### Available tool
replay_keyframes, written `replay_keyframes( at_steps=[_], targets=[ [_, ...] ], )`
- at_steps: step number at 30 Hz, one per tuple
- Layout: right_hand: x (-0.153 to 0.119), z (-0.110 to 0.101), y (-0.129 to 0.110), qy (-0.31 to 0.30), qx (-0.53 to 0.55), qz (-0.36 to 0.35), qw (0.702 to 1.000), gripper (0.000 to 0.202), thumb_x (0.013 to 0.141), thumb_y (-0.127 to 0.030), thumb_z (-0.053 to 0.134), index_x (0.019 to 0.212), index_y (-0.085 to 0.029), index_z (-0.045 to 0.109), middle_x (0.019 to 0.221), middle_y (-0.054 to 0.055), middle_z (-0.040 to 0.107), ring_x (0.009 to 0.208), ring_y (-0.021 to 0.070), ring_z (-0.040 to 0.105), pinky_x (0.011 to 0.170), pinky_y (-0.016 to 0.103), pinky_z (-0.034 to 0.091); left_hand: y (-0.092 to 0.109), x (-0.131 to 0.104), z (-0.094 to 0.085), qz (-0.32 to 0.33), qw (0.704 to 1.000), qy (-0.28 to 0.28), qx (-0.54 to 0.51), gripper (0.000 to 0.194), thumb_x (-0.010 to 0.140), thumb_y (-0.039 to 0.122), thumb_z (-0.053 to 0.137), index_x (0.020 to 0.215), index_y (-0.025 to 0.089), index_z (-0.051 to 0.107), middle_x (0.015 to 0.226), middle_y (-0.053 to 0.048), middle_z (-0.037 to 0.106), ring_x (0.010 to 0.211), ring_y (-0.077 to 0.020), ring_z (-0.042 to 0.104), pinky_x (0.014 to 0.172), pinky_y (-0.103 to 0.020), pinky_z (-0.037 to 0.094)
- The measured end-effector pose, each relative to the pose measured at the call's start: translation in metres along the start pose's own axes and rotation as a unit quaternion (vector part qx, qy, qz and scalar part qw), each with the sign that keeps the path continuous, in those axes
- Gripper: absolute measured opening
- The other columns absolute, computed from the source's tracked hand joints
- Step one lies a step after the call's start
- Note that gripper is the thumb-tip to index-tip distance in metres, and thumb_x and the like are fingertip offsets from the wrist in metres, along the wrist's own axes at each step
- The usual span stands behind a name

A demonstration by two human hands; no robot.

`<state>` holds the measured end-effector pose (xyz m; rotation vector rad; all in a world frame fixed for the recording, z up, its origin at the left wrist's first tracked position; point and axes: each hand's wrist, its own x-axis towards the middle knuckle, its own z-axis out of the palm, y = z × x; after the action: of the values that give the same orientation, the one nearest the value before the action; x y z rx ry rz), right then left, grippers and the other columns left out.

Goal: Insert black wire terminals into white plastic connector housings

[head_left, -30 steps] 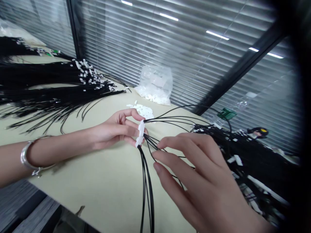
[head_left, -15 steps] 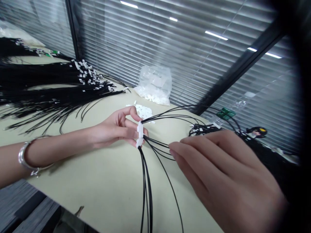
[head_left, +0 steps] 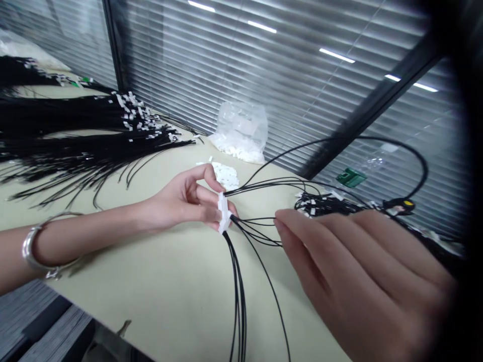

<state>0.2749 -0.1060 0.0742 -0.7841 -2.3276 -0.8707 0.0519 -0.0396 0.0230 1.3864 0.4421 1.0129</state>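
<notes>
My left hand (head_left: 190, 198) grips a small stack of white plastic connectors (head_left: 223, 215) between thumb and fingers, above the table. Black wires (head_left: 239, 286) run out of the connectors, some hanging down in front and others spreading to the right. My right hand (head_left: 354, 266) is closed in a pinch on a black wire (head_left: 260, 219) from the middle group; the fingers partly hide how many wires it holds. Behind it, one wire (head_left: 396, 139) bows up in a wide loop.
Black wire bundles with white ends (head_left: 75, 115) cover the left of the table (head_left: 162, 291). Loose white connectors (head_left: 226, 176) lie behind my left hand, by a clear plastic bag (head_left: 241, 130) of white pieces. More wires (head_left: 324, 203) lie at the right, below blinds.
My left hand and the connectors have shifted slightly right. My right hand has also moved right, still pinching. One upper wire now arches much higher on the right.
</notes>
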Motion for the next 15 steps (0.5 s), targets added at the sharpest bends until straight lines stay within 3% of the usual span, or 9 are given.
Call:
replay_keyframes(
  at_steps=[6, 10, 15],
  targets=[
    [0.0004, 0.0030, -0.0018, 0.004, 0.066, 0.002, 0.998, 0.019, 0.078, -0.006, 0.056, 0.096, -0.007, 0.061, 0.076, 0.005, 0.062, 0.066, 0.0136, 0.052, 0.065, 0.030, 0.042, -0.0014, 0.0002, 0.0000, -0.004, 1.000, 0.000, 0.001, 0.029, 0.073, 0.001, 0.062, 0.085, 0.021, 0.044, 0.075, -0.001, 0.075, 0.075, -0.0211, 0.070, 0.069, -0.040, 0.055],
    [0.0055, 0.0042, -0.0061, -0.046, 0.118, 0.027, 0.992, 0.016, 0.080, -0.011, 0.059, 0.096, -0.014, 0.058, 0.082, 0.000, 0.060, 0.074, 0.0110, 0.052, 0.070, 0.025, 0.042, -0.0012, 0.0002, 0.0005, -0.003, 1.000, 0.002, 0.004, 0.029, 0.074, 0.001, 0.062, 0.085, 0.021, 0.043, 0.077, -0.002, 0.075, 0.074, -0.0206, 0.070, 0.066, -0.037, 0.056],
    [0.0057, 0.0077, -0.0093, -0.075, 0.101, 0.010, 0.992, 0.006, 0.082, -0.018, 0.056, 0.085, -0.014, 0.059, 0.083, 0.004, 0.057, 0.080, 0.0186, 0.052, 0.073, 0.034, 0.042, -0.0010, -0.0003, 0.0007, -0.009, 1.000, 0.013, -0.001, 0.029, 0.074, 0.001, 0.062, 0.085, 0.020, 0.043, 0.082, -0.002, 0.076, 0.067, -0.0186, 0.070, 0.064, -0.034, 0.056]
  ],
)
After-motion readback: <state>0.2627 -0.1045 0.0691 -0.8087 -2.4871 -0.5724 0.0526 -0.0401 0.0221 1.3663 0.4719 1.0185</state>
